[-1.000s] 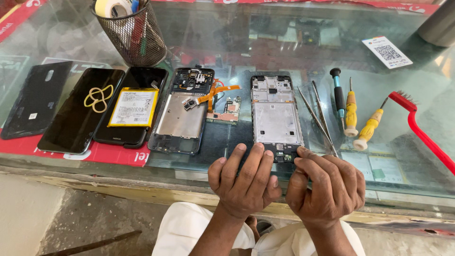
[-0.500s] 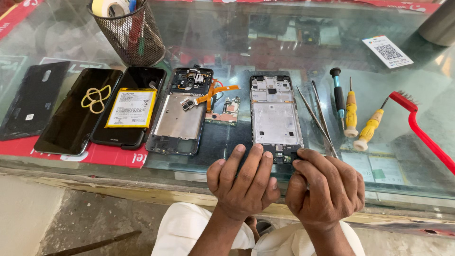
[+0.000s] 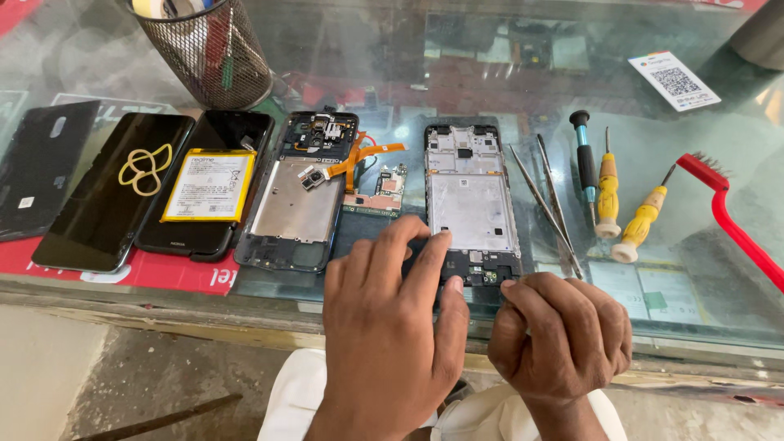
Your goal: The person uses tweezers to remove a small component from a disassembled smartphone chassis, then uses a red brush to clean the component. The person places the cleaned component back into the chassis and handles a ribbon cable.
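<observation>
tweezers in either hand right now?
No: the tweezers lie on the glass right of the phone frame, while the left hand and right hand work at the frame's bottom edge.

Not much moved here, mostly the hands. The left hand (image 3: 390, 327) has slid up and stretched out, so its fingertips (image 3: 438, 239) now sit on the lower left edge of the stripped phone frame (image 3: 472, 204) instead of bunching below it. The right hand (image 3: 563, 335) curled tighter into a fist, thumb tip pressed at the frame's bottom right corner. The view shifted slightly left too.
</observation>
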The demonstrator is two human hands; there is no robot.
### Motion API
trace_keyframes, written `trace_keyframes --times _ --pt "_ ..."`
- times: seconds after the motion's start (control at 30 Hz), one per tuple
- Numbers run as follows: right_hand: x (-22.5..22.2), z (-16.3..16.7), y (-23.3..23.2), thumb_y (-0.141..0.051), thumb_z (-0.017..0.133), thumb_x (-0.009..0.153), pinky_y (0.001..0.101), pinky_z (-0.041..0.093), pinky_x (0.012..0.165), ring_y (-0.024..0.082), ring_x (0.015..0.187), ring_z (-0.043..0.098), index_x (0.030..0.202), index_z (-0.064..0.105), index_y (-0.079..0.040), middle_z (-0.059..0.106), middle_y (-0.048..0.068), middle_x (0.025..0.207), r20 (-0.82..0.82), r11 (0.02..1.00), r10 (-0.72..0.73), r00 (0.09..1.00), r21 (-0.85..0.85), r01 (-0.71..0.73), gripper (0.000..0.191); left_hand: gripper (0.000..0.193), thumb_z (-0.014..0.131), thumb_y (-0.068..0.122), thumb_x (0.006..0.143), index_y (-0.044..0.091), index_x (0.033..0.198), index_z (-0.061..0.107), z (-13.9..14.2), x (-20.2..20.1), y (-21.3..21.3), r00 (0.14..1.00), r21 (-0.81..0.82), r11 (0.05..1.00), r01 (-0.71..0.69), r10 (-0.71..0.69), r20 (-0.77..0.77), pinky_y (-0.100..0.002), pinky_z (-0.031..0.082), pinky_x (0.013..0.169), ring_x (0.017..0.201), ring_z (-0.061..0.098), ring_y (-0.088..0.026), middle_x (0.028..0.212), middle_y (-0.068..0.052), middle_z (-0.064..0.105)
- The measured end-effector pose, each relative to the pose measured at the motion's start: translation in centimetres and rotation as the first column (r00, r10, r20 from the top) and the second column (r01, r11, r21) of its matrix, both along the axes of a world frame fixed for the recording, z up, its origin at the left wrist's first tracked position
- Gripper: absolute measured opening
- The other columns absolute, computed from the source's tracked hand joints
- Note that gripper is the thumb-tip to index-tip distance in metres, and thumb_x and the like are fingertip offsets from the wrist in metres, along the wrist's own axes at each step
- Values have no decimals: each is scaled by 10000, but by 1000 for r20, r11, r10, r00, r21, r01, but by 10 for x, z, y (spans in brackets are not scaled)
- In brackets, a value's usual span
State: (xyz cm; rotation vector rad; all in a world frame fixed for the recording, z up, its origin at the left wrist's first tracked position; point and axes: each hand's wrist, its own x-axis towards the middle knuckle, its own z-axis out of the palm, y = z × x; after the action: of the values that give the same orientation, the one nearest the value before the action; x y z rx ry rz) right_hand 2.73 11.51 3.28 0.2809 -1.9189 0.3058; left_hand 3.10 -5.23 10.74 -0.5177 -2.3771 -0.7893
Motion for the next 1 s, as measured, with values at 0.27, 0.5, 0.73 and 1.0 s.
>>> trace_keyframes --times 0.27,0.5,0.73,1.0 --pt "1 3 -1 -59 671 889 356 503 842 201 854 635 891 740 -151 692 -14 928 12 1000 -7 1000 -7 7 115 221 657 163 899 49 1088 672 17 -14 -1 995 -84 994 73 -67 77 -448 395 786 1015 563 -272 1126 -64 595" --pt "0 1 -1 -64 670 890 345 502 816 186 824 638 892 745 -152 688 -19 914 15 1000 -2 1000 -22 2 115 203 659 151 912 68 1098 648 13 -13 -3 995 -69 995 77 -72 64 -443 386 802 1047 566 -267 1145 -51 593" --pt "0 1 0 -60 667 870 346 494 773 187 780 630 888 752 -144 688 -14 886 -2 1000 6 1000 -14 -6 121 244 686 171 916 82 1140 651 12 -13 -5 993 -30 996 86 -84 81 -444 397 830 1053 577 -257 1145 -37 616" --pt "-1 -1 0 -51 676 869 343 496 757 185 774 634 894 754 -144 681 -18 881 -6 1000 3 1000 -17 -3 124 239 698 152 887 69 1111 700 14 -14 -11 988 -17 992 123 -121 93 -434 413 835 1050 591 -264 1096 -37 637"
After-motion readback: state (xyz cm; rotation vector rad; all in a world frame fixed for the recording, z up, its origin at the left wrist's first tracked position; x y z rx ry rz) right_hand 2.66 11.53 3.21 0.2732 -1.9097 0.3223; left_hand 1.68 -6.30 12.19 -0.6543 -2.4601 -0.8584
